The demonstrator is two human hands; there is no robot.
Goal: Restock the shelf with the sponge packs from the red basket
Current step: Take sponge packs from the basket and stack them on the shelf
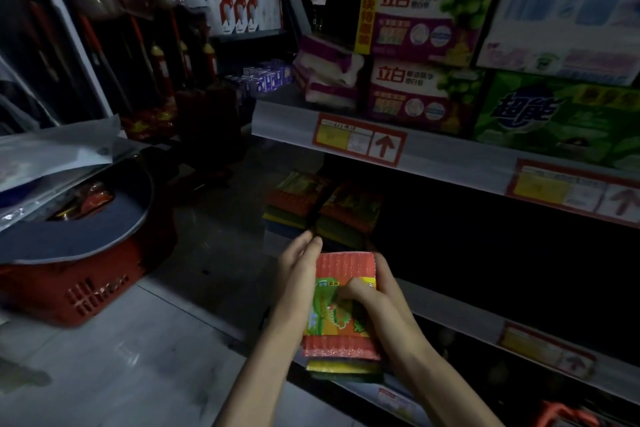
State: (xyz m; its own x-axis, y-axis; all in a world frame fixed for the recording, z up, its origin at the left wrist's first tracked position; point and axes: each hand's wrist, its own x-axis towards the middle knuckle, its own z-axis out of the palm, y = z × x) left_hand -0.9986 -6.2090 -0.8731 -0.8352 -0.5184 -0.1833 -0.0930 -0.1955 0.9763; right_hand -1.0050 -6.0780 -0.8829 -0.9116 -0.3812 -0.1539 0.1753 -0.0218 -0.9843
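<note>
Dim shop aisle, pale tiled floor (145,340), with racks of goods fading into the dark at the back. At the left, one red basket (86,284) stands on the floor, topped by clear plastic packets (52,156) and a dark round rim (86,232) that hide what lies inside.

In the middle, both hands hold one sponge pack (329,319) with red, yellow and green layers in front of the shelf (450,163). The left hand (298,274) lies flat along the pack's left edge, fingers straight. The right hand (377,302) wraps its right side, thumb curled over the label.

Just beyond, two stacks of sponge packs (298,198) sit side by side on the dark lower level. On the level above stand two stacked purple-and-white boxes (426,14), then a pale box (568,24) over a green box (554,114). Two red-framed price tags (360,139) mark the rail.
</note>
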